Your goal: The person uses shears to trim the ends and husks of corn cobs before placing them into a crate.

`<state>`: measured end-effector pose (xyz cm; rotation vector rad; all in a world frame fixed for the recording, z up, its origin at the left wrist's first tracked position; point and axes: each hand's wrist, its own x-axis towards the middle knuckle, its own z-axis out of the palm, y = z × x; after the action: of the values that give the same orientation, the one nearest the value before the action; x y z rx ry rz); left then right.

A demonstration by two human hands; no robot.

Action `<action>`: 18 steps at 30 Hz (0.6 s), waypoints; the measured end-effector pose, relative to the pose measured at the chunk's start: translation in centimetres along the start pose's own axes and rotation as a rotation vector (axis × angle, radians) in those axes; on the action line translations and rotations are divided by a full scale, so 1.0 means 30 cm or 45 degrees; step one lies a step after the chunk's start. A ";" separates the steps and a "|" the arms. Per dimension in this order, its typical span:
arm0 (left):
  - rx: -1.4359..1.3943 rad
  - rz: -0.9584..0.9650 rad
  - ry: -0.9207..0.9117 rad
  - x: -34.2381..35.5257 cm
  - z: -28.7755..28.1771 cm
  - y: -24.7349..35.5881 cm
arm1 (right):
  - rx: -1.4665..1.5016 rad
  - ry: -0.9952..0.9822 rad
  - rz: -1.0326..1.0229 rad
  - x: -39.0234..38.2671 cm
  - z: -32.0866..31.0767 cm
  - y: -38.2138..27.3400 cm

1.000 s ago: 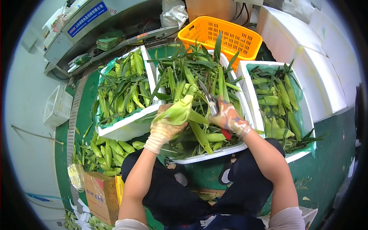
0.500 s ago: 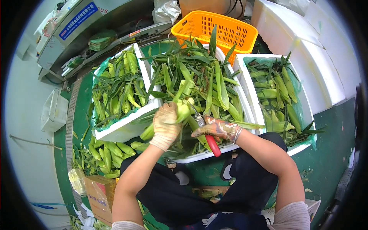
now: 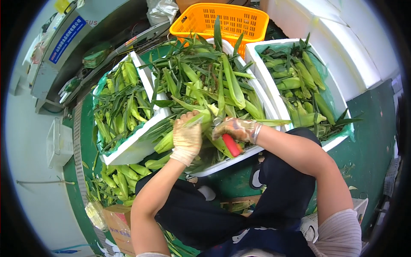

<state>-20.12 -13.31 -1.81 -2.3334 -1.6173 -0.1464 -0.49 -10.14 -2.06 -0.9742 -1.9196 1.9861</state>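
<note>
My left hand [image 3: 187, 138], in a pale work glove, is closed around a green ear of corn [image 3: 202, 118] over the middle container. In my right hand [image 3: 238, 129], in a stained patterned glove, is a pair of pruning shears with red handles [image 3: 232, 145]. The metal jaws are mostly hidden by my fingers, close beside the pale end of the held ear. Beneath both hands, a white container [image 3: 266, 102] is heaped with husk leaves [image 3: 231, 85]. One more husked ear [image 3: 165, 143] shows below my left hand.
White foam boxes of corn stand at the left [image 3: 122, 153] and right [image 3: 252, 58]. Behind is an orange basket [image 3: 239, 19]. Loose corn ears [image 3: 122, 180] lie on the green floor at the left, near a cardboard box [image 3: 117, 225]. White foam blocks [image 3: 342, 51] are stacked at far right.
The whole view has shifted slightly. My right hand has closed more over the shears, drawing them nearer the ear. The ear in my left hand has turned, its end pointing more to the right.
</note>
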 end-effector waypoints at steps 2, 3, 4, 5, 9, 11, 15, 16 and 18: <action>-0.105 -0.075 -0.064 0.005 -0.001 -0.031 | -0.366 0.041 0.001 0.014 0.015 -0.007; -0.116 -0.127 -0.087 0.002 -0.016 -0.057 | -0.116 0.172 0.424 -0.017 0.046 -0.119; -0.135 -0.132 -0.111 0.015 -0.040 -0.062 | -0.059 0.209 0.476 -0.013 0.048 -0.122; -0.155 -0.138 -0.136 0.024 -0.057 -0.067 | -0.132 0.195 0.520 -0.025 0.040 -0.131; -0.784 -0.296 -0.420 0.021 -0.047 -0.166 | -0.702 0.435 0.151 -0.008 0.061 -0.028; -1.145 -0.098 -0.303 0.006 -0.071 -0.230 | -0.524 0.388 0.089 -0.028 0.022 -0.002; -2.070 -0.333 -0.436 -0.009 -0.078 -0.258 | 0.730 0.335 0.278 0.004 -0.094 0.073; -2.031 -0.419 -0.472 -0.016 -0.107 -0.256 | 0.301 0.423 0.433 0.017 -0.091 -0.023; -1.895 -0.378 -0.645 -0.002 -0.119 -0.249 | -0.252 0.730 0.187 -0.009 -0.038 -0.084</action>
<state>-26.77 -12.03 2.94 -3.1983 -2.6586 -1.3106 -0.35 -9.06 0.50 -1.5691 -1.7630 1.3739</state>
